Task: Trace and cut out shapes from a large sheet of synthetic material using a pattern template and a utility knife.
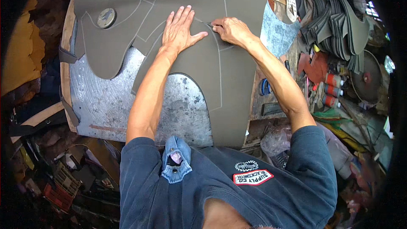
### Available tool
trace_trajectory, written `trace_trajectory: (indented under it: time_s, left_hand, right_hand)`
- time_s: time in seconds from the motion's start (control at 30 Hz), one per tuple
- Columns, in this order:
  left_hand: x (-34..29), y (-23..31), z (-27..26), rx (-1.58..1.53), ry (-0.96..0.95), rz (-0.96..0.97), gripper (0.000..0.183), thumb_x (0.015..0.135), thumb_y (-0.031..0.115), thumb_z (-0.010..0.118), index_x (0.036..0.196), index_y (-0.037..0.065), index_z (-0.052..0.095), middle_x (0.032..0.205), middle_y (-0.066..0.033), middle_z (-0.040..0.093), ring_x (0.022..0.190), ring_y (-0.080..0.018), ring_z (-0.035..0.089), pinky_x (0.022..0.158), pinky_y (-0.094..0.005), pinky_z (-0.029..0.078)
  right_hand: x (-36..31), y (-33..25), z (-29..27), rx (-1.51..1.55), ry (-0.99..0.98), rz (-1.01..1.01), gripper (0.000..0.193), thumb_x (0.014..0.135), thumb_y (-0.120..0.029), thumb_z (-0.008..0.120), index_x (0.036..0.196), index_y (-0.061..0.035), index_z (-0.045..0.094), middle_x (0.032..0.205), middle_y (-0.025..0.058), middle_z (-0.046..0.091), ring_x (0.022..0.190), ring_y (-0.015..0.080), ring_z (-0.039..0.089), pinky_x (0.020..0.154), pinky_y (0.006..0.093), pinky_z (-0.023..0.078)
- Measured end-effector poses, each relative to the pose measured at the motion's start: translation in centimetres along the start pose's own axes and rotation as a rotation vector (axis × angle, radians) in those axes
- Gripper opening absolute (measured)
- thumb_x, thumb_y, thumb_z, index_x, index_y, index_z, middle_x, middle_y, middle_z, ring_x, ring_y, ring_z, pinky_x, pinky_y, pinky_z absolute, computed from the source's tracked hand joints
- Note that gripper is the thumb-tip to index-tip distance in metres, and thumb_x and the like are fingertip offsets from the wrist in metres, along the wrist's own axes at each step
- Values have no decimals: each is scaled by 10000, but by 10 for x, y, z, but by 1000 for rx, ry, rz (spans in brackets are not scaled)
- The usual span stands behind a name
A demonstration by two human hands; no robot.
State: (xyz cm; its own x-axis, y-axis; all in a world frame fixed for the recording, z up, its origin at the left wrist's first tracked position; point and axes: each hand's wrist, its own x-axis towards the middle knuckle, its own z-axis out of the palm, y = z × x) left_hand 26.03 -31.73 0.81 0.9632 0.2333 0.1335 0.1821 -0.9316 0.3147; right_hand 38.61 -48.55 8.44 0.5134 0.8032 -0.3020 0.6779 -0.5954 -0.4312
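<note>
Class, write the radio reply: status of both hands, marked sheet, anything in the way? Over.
Left hand open, flat on marked sheet. Right hand pinching slim tool at sheet. Round object on sheet, left of both hands, touching neither.

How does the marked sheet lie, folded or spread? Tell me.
Spread: the sheet lies mostly flat under the left hand, pale lines showing.

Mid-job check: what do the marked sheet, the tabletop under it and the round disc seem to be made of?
Sheet: leather or a synthetic, matte and smooth; the even, brown-gray face leaves it open.
Tabletop: probably metal-faced, worn; it has a silvery sheen with dark spots.
Disc: likely metal, at least its shiny rim; its middle is unclear.
</note>
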Motion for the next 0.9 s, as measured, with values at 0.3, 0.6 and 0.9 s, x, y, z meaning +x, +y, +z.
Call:
trace_trajectory:
  time_s: [0.3, 0.6, 0.9]
  left_hand:
    - [2, -2, 5, 53, -11, 17, 991, 800, 762, 533, 1464, 38, 403, 1587, -95, 291, 1483, -245, 215, 1210, -449, 152]
    - [8, -6, 4, 132, -43, 27, 1048, 771, 812, 502, 1489, 60, 368, 1592, -79, 282, 1488, -234, 195, 1211, -456, 126]
    - [17, -16, 14, 202, 7, 101, 1065, 776, 829, 482, 1486, 43, 372, 1585, -122, 291, 1485, -277, 212, 1192, -495, 180]
  right_hand:
    - [-42, -16, 20, 170, 58, 263, 363, 908, -254, 591, 1176, -22, 670, 1075, 244, 683, 1081, 404, 629, 963, 455, 477]
    - [-123, -57, 57, 357, 151, 495, 320, 886, -231, 588, 1076, 8, 683, 980, 276, 679, 987, 451, 644, 878, 485, 508]
    - [-246, -117, 111, 367, 288, 650, 241, 899, -198, 602, 1019, 0, 671, 938, 293, 666, 921, 486, 634, 802, 526, 514]
